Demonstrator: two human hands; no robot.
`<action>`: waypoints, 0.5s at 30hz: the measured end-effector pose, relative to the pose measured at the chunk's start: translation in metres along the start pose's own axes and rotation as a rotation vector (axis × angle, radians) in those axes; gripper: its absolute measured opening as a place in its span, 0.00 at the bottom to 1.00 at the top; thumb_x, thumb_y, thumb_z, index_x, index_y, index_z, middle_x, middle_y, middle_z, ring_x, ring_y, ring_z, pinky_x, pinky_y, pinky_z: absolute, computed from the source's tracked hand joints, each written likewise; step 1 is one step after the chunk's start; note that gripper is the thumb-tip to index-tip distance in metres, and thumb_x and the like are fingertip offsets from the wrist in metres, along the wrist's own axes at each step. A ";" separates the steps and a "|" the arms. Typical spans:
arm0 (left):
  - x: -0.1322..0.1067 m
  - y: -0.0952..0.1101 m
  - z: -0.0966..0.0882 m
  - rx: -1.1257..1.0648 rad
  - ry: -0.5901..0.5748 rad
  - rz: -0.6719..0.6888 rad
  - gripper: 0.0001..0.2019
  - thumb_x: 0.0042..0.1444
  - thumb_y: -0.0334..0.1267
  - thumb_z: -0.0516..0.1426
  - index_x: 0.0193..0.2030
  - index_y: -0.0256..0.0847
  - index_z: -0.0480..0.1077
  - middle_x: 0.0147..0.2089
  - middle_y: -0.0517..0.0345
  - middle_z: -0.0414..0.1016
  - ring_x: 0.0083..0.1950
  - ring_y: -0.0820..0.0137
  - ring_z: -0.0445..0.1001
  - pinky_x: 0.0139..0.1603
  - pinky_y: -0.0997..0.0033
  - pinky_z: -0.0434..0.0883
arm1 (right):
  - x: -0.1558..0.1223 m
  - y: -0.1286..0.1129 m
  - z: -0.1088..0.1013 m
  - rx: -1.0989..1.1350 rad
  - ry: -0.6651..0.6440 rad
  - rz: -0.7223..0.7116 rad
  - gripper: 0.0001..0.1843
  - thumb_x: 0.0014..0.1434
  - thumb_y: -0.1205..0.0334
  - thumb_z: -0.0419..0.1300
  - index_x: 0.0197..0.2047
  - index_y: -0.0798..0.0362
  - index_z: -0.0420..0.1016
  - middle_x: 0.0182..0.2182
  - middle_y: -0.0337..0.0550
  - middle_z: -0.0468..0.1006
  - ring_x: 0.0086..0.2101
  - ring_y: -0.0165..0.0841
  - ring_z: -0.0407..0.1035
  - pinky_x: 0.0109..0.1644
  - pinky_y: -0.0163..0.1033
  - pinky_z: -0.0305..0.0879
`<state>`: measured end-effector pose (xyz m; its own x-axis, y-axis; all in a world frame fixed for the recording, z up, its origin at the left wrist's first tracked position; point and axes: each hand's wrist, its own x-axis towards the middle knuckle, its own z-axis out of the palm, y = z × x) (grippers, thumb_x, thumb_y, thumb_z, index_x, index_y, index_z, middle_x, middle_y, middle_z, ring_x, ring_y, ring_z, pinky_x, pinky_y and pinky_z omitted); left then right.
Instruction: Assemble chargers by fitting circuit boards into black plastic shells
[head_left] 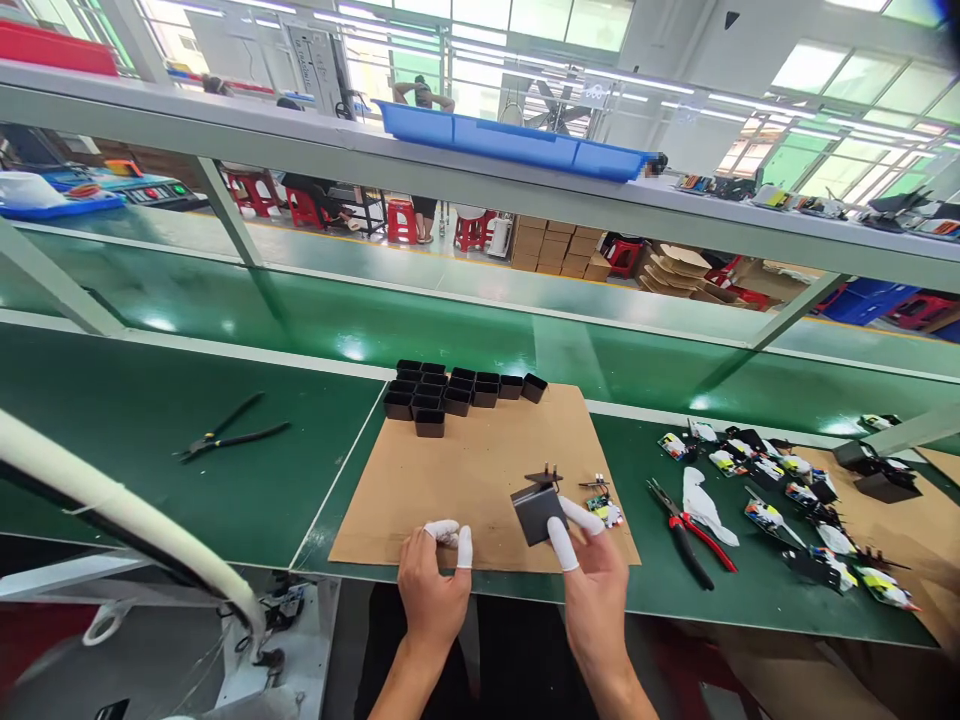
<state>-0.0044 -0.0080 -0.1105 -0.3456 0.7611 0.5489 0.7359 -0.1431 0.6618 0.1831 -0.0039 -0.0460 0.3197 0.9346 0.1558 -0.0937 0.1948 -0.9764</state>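
My right hand (596, 570), with white finger cots on the thumb and fingers, grips a black plastic casing (538, 514) tilted above the cardboard sheet (420, 480). Just behind the casing is a black plug piece (546, 475) with upright prongs. A small circuit board (606, 510) with yellow and white parts lies beside my right fingertips, and a second dark plug piece (596, 483) is near it. My left hand (435, 570) rests at the sheet's front edge, fingers curled, thumb apart from them, nothing visible between. Several open black casings (430, 423) stand in rows at the back of the sheet.
Red-handled pliers (688, 535) and a white glove-like cloth (706, 508) lie to the right, before a pile of circuit boards (769, 515). Black-handled cutters (229, 435) lie left. A pale hose (135, 510) crosses the left front. A shelf with a blue tray (510, 140) spans above.
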 end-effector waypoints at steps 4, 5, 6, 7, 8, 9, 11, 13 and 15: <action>0.000 0.001 0.000 0.011 0.002 0.013 0.06 0.70 0.42 0.62 0.40 0.46 0.73 0.37 0.57 0.80 0.40 0.59 0.79 0.46 0.60 0.72 | 0.014 0.021 -0.020 -0.571 -0.152 -0.498 0.14 0.73 0.64 0.64 0.57 0.43 0.87 0.57 0.51 0.84 0.55 0.43 0.82 0.59 0.48 0.82; 0.001 0.001 0.000 0.014 0.002 0.017 0.07 0.70 0.42 0.62 0.40 0.46 0.72 0.37 0.57 0.80 0.40 0.59 0.79 0.46 0.60 0.72 | 0.015 0.025 -0.023 -0.637 -0.196 -0.529 0.16 0.74 0.65 0.62 0.57 0.42 0.87 0.56 0.51 0.84 0.53 0.42 0.83 0.57 0.46 0.83; 0.001 0.001 0.000 0.015 0.002 0.020 0.07 0.70 0.42 0.62 0.40 0.46 0.72 0.37 0.57 0.80 0.40 0.59 0.79 0.46 0.60 0.72 | 0.016 0.029 -0.024 -0.671 -0.227 -0.532 0.17 0.75 0.66 0.60 0.58 0.41 0.86 0.54 0.50 0.84 0.52 0.40 0.84 0.55 0.44 0.84; 0.001 0.002 0.000 0.017 0.004 0.024 0.07 0.70 0.42 0.61 0.41 0.46 0.72 0.37 0.57 0.80 0.40 0.59 0.79 0.46 0.60 0.72 | 0.016 0.030 -0.024 -0.683 -0.239 -0.527 0.18 0.75 0.66 0.60 0.58 0.40 0.86 0.54 0.49 0.84 0.52 0.40 0.84 0.54 0.42 0.84; 0.001 0.002 0.000 0.017 0.005 0.028 0.07 0.71 0.42 0.61 0.41 0.46 0.72 0.37 0.57 0.80 0.40 0.59 0.78 0.46 0.60 0.72 | 0.015 0.031 -0.023 -0.684 -0.234 -0.521 0.18 0.75 0.67 0.60 0.59 0.40 0.86 0.55 0.50 0.83 0.52 0.39 0.84 0.54 0.42 0.84; 0.001 0.002 0.001 0.018 0.006 0.030 0.07 0.71 0.42 0.61 0.41 0.46 0.72 0.37 0.57 0.80 0.40 0.59 0.78 0.46 0.60 0.72 | 0.013 0.030 -0.021 -0.691 -0.227 -0.518 0.19 0.75 0.67 0.60 0.60 0.40 0.85 0.56 0.50 0.82 0.53 0.39 0.83 0.55 0.42 0.83; 0.001 0.002 0.001 0.020 0.004 0.033 0.07 0.71 0.42 0.61 0.41 0.46 0.72 0.37 0.57 0.79 0.40 0.59 0.78 0.46 0.60 0.72 | 0.009 0.028 -0.015 -0.708 -0.227 -0.514 0.20 0.75 0.68 0.60 0.63 0.39 0.83 0.58 0.51 0.80 0.55 0.39 0.82 0.57 0.43 0.83; 0.001 0.002 0.000 0.025 -0.001 0.033 0.06 0.71 0.42 0.61 0.41 0.46 0.72 0.37 0.56 0.79 0.40 0.58 0.78 0.46 0.59 0.72 | 0.005 0.027 -0.011 -0.722 -0.250 -0.513 0.21 0.76 0.68 0.59 0.65 0.40 0.81 0.56 0.51 0.80 0.54 0.39 0.82 0.57 0.43 0.83; 0.001 0.002 0.000 0.030 -0.006 0.035 0.06 0.71 0.42 0.61 0.41 0.46 0.72 0.37 0.56 0.79 0.40 0.58 0.78 0.46 0.59 0.72 | 0.003 0.026 -0.008 -0.728 -0.276 -0.511 0.21 0.76 0.67 0.58 0.65 0.40 0.81 0.53 0.51 0.81 0.52 0.39 0.83 0.55 0.43 0.84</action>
<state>-0.0032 -0.0073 -0.1088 -0.3156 0.7597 0.5686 0.7647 -0.1511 0.6264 0.1893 0.0017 -0.0726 -0.0850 0.8426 0.5318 0.6412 0.4548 -0.6181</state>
